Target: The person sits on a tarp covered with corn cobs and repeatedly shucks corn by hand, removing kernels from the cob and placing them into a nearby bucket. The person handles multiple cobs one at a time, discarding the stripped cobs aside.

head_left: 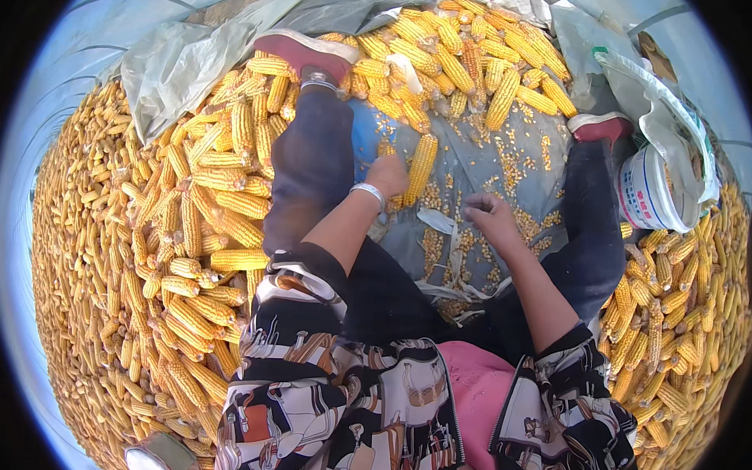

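Note:
My left hand point(388, 176), with a silver bracelet at its wrist, is closed around an ear of corn point(386, 146), whose tip shows above the fist. Right beside its fingers is a larger yellow ear of corn point(421, 166); whether the hand also touches that one is hard to tell. My right hand point(492, 219) hangs over the grey sheet point(478, 156) between my legs, fingers curled inward; anything between them is hidden. Loose corn kernels point(511, 161) lie scattered on the sheet around both hands.
A heap of corn ears point(160, 252) spreads along my left, with more ears point(482, 52) at the far end and on the right. A white bucket point(649, 191) with a plastic bag point(666, 112) stands beyond my right leg. Clear plastic sheeting point(183, 67) lies far left.

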The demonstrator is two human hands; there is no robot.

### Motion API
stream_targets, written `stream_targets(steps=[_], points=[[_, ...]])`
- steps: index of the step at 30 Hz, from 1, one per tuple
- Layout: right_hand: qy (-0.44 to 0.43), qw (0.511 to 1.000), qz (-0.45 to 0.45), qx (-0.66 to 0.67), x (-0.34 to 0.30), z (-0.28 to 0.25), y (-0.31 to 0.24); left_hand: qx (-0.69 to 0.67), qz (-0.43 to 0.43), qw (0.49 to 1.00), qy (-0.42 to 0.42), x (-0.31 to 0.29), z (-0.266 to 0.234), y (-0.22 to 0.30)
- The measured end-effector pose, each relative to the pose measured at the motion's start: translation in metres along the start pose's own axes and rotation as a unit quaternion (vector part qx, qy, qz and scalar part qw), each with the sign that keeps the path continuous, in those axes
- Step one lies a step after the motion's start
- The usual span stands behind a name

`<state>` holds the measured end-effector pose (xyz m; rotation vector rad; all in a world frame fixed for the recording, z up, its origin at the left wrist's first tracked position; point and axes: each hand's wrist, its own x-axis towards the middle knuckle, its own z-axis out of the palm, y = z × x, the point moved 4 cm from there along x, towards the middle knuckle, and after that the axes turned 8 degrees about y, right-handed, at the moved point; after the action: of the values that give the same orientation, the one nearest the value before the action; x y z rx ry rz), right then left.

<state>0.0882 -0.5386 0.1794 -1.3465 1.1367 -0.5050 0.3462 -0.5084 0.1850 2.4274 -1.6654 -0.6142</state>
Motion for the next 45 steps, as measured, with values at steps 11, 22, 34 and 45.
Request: stream_targets(steps=[11,22,34,45], points=[[0.142,0.963,0.093,-0.208,0.114,0.112,0.034,-0.111,-0.314,0.942,0.037,0.012,0.036,-0.027],[-0.088,0.907,0.213,0.352,0.126,0.079,0.031,-0.682,-0.279,0.671,0.084,0.044,0.032,-0.007],[-0.162,0.975,0.109,0.109,0.196,0.007,-0.056,-0.863,-0.286,0.4,0.115,0.112,0.025,-0.047],[-0.036,0.998,0.01,0.053,0.265,0.086,-0.084,-0.906,-0.24,0.331,0.108,0.106,0.031,-0.036]])
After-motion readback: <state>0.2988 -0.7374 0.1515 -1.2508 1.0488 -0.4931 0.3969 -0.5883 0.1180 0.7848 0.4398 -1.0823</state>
